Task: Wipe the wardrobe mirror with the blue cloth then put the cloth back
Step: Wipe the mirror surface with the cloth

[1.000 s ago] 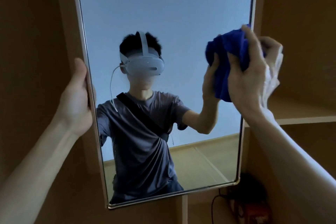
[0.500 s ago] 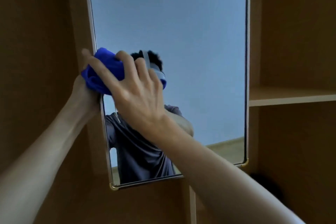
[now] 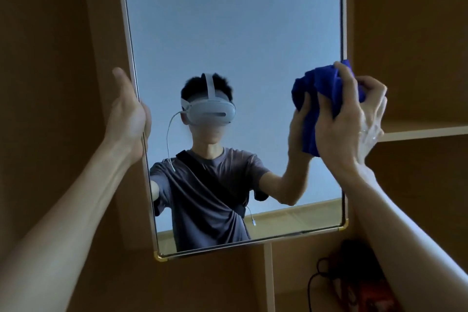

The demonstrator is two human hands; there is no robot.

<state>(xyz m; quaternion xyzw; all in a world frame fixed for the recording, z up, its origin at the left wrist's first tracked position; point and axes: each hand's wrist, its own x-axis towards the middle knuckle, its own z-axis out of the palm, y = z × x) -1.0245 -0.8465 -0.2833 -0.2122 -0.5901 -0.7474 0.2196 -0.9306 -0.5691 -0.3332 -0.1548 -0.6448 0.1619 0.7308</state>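
Note:
The wardrobe mirror [image 3: 228, 20] is a tall pane with a thin metal frame and gold corner caps, set among wooden panels. My left hand [image 3: 128, 114] grips its left edge at mid height, thumb up along the frame. My right hand [image 3: 347, 119] presses a bunched blue cloth [image 3: 326, 91] against the glass at the mirror's right edge. The reflection shows a person in a grey T-shirt wearing a white headset, with the mirrored hand and cloth meeting mine.
A wooden shelf [image 3: 425, 130] juts out to the right of the mirror at hand height. A vertical wooden divider [image 3: 269, 278] runs below the mirror. Dark cables and a red object [image 3: 354, 281] lie in the lower right compartment.
My right hand has swept the cloth from the mirror's left edge across to its right edge. My left hand has stayed on the left edge.

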